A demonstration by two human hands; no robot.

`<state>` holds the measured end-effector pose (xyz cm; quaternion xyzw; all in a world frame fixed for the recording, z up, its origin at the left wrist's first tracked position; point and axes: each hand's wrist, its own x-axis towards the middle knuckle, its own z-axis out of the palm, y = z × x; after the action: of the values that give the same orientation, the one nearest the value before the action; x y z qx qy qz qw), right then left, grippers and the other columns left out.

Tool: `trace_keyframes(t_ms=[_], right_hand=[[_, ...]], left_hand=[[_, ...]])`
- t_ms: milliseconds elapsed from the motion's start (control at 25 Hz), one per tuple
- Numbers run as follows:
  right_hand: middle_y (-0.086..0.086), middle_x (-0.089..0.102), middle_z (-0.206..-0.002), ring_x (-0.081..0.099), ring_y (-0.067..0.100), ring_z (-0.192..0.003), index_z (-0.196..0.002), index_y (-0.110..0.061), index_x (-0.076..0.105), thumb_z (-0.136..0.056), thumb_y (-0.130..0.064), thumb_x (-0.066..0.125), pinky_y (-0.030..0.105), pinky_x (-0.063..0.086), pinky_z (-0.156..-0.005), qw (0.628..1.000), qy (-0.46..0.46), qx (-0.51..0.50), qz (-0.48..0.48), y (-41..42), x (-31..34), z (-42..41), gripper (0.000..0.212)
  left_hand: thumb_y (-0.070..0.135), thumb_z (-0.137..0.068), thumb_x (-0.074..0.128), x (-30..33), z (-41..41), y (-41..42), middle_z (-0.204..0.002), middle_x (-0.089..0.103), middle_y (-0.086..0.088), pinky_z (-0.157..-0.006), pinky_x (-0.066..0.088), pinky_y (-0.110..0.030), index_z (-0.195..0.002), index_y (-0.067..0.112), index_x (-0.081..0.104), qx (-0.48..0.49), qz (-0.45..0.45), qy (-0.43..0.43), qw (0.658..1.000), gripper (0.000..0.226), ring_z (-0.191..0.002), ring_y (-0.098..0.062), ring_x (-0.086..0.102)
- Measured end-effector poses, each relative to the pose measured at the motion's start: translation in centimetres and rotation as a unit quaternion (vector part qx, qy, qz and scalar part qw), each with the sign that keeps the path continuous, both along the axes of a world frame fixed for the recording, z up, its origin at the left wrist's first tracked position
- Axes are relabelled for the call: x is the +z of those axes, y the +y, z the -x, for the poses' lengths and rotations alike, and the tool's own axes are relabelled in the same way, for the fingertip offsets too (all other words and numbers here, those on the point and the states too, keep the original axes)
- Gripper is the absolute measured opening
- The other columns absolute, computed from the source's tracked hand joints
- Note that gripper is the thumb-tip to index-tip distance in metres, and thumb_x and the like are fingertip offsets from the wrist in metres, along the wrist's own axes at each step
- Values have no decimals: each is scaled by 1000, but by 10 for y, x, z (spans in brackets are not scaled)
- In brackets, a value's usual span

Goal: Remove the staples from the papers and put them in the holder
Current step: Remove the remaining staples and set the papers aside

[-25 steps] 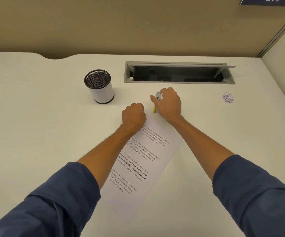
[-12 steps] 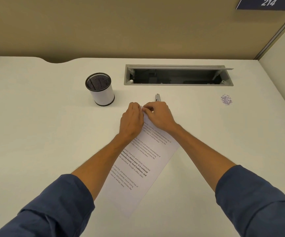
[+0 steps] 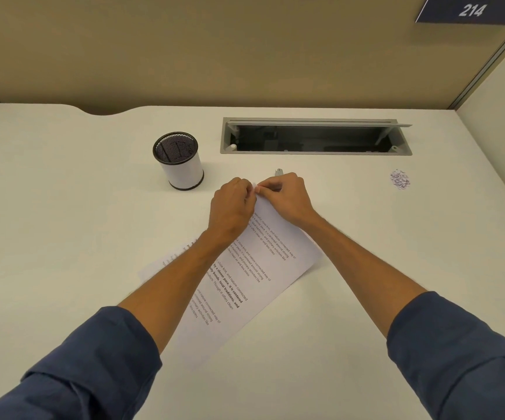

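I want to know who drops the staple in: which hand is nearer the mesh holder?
The left hand is nearer: the mesh holder stands just beyond it, to its left. The right hand lies farther right, past the papers' top corner, which both hands pinch.

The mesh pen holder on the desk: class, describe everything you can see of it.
The pen holder is a small upright cylinder with a white wall, a dark rim and base, and black mesh showing inside. Its contents cannot be made out. It stands on the pale desk, left of the open grey cable tray and beyond the left hand. Nothing touches it but the desk.
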<state>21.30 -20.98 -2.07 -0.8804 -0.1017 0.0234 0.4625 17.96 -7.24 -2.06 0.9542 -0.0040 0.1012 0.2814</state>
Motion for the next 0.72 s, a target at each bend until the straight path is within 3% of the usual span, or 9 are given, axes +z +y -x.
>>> trace_keyframes(t_ms=[240,360,600,720], right_hand=[[6,74,-98,66,14,-79,-102,-12,75,-93,-26,61,28,55,-81,999,-11,17,34,-1,-2,0,22],[7,74,-98,62,11,-78,-103,-11,75,-94,-24,59,25,51,-83,997,-21,31,66,0,0,0,22],[10,70,-98,58,6,-82,-94,-7,73,-95,-19,56,23,46,-77,996,70,47,21,0,4,-2,21],[6,67,-93,57,6,-74,-96,-3,71,-97,-16,53,19,45,-71,992,105,66,11,1,7,-1,22]], left_hand=[[23,-97,50,10,-6,-2,-99,67,-8,-67,35,-28,-100,7,66,-18,-74,36,996,23,-79,-19,55],[22,-95,49,10,-8,-2,-94,68,-9,-64,34,-30,-97,5,67,-31,-107,35,993,25,-73,-17,50],[17,-87,59,-3,5,1,-75,65,-8,-56,42,-33,-80,4,70,-43,-36,-57,997,19,-60,-18,51],[17,-84,58,-9,11,1,-69,61,-6,-50,45,-35,-74,4,68,-27,-16,-79,996,19,-54,-22,52]])
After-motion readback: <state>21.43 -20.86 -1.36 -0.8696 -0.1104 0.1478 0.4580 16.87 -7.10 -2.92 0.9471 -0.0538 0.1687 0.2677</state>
